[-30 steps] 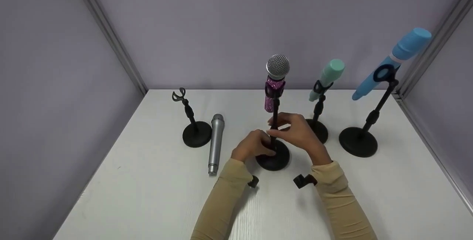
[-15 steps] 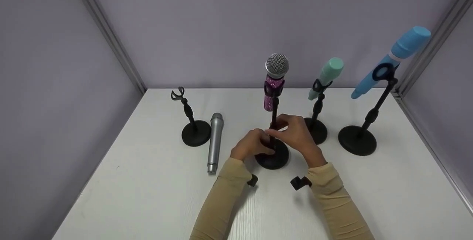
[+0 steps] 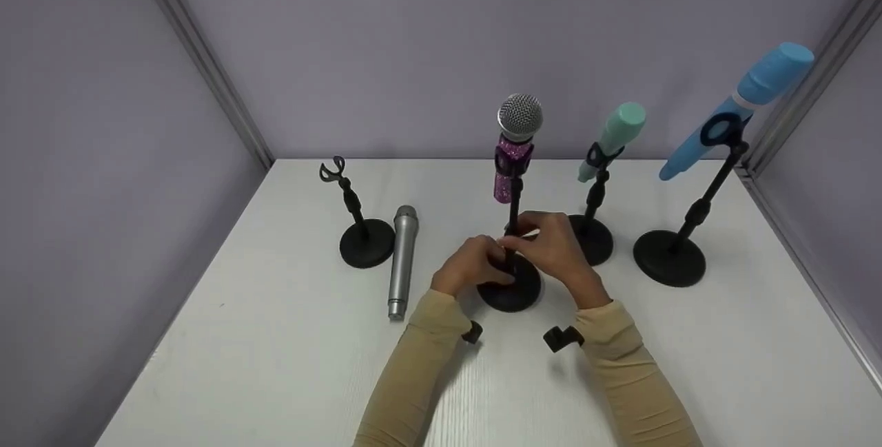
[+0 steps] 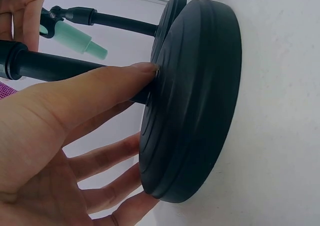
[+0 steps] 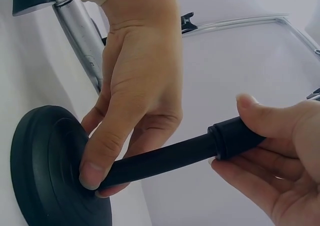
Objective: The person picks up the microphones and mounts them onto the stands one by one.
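Observation:
A glittery purple microphone with a silver mesh head (image 3: pixel 519 118) sits in the clip of a black microphone stand (image 3: pixel 510 297), which stands upright on the white table. Low on its pole, just above the round base, my left hand (image 3: pixel 472 266) grips with thumb and fingers; in the left wrist view the thumb (image 4: pixel 110 83) lies along the pole, its tip by the base. Higher up, my right hand (image 3: pixel 555 247) pinches the black collar (image 5: pixel 235 136) of the pole between thumb and fingers. The right wrist view shows both hands on this one pole.
Left of my hands lies a silver microphone (image 3: pixel 402 264), beside a short stand (image 3: pixel 366 244) whose clip holds nothing. On the right, two stands hold a mint-green microphone (image 3: pixel 620 129) and a blue microphone (image 3: pixel 772 75). Grey panels (image 3: pixel 413 54) enclose the table (image 3: pixel 275 364).
My right hand and wrist have shifted slightly left and turned a little at the pole's collar. The left hand keeps its grip low on the pole. The head view has tilted slightly.

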`<action>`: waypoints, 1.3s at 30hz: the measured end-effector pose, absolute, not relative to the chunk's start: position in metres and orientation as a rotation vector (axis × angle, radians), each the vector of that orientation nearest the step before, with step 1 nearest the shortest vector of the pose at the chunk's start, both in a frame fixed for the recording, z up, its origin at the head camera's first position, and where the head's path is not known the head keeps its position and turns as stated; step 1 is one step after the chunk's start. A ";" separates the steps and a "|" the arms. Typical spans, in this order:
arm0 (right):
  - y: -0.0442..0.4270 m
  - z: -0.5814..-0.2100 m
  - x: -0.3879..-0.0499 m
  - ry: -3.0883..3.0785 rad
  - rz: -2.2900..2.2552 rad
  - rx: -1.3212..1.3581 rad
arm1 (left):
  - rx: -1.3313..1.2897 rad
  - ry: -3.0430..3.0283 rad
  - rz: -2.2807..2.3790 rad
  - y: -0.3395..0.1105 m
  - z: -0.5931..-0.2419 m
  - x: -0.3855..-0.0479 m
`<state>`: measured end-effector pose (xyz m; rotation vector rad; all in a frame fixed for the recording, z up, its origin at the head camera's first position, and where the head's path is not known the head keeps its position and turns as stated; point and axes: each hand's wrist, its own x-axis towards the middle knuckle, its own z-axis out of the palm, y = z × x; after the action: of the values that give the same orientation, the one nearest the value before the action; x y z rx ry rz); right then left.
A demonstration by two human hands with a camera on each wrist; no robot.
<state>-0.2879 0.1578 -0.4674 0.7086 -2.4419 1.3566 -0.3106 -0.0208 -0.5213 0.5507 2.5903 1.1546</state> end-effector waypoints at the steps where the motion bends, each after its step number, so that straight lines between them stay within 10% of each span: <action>1: 0.158 -0.467 -0.288 -2.445 1.361 0.703 | 0.557 2.591 1.152 -0.020 -0.521 -0.311; 39: 0.172 -0.463 -0.292 -2.547 1.566 0.665 | 0.534 2.594 1.139 -0.014 -0.517 -0.306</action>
<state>-0.2918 0.1718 -0.4635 0.6652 -2.5471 1.5659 -0.3064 -0.0143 -0.5167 0.5335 2.5937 1.1391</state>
